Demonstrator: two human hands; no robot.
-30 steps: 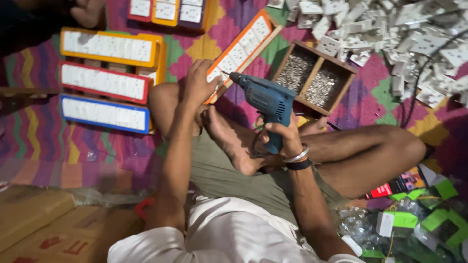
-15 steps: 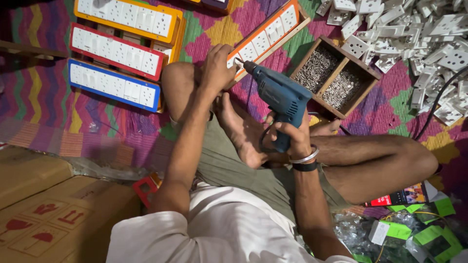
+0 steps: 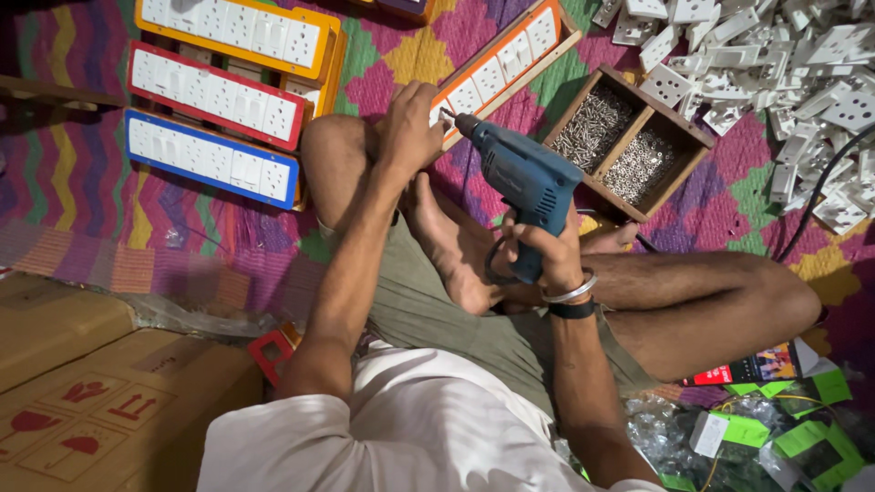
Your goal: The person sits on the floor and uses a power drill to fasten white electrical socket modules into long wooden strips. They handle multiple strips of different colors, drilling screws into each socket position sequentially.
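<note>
Head view: right hand (image 3: 545, 248) wraps the grip of a blue plastic electric drill (image 3: 522, 179), bit tip against an orange-framed switch board (image 3: 510, 59) propped by the knee. Left hand (image 3: 410, 132) closes on that board's near end. Wooden two-compartment box (image 3: 676, 137) holds shiny screws. Loose white sockets (image 3: 775, 55) heap on the woven zigzag mat (image 3: 82, 228); cardboard carton (image 3: 100, 410) lower left.

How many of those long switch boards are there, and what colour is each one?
Yellow-framed board: 1
Red-framed board: 1
Blue-framed board: 1
Orange-framed board, steadied by the left hand, with the blue drill in the right hand pointed at it: 1
Total: 4 boards fully in view. One more peeks in at the top edge, colour hard to tell.
</note>
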